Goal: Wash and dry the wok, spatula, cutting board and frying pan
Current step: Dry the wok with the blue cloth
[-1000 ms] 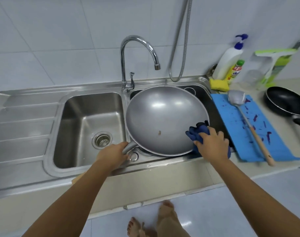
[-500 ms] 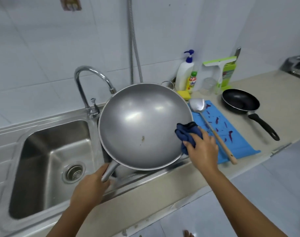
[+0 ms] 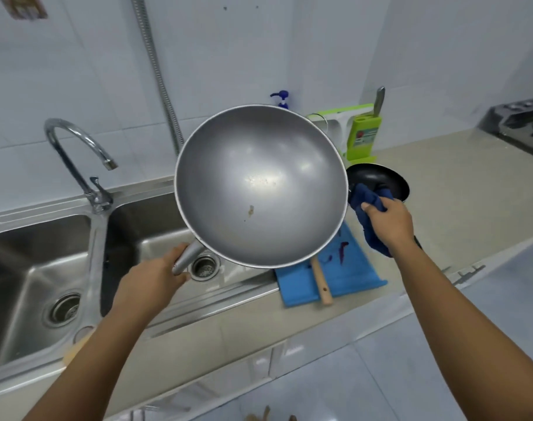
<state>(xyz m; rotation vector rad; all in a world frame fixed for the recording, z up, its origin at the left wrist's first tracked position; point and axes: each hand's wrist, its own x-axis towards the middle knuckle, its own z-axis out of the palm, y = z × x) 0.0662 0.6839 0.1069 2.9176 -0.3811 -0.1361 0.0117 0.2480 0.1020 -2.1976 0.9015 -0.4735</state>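
The person's left grip (image 3: 151,284), a bare hand, is closed round the metal handle (image 3: 188,256) of the wok (image 3: 259,183) and holds it up in the air, tilted so the grey bowl faces back toward the person. The wok hangs over the right basin of the steel sink (image 3: 143,229) and the left end of the desk (image 3: 456,183). A small brown speck sits on its inner wall below the middle. The right grip (image 3: 389,221) is closed on a bunched dark blue cloth (image 3: 367,197), just beside the wok's right rim; whether cloth and rim touch I cannot tell. Below the wok, the blue cutting board (image 3: 353,268) lies at the desk's front edge, right against the sink, with purple stains on it. The spatula (image 3: 321,281) lies on the board; only its wooden handle shows, pointing to the front edge, the rest hidden behind the wok. The black frying pan (image 3: 377,177) sits on the desk further back, behind the right grip, partly covered by the wok and the cloth. At the desk's back edge, against the tiled wall, stand a green holder (image 3: 365,135) and a pump bottle (image 3: 280,97) whose blue top peeks over the wok. The tap (image 3: 74,156) arches over the sink at the left.
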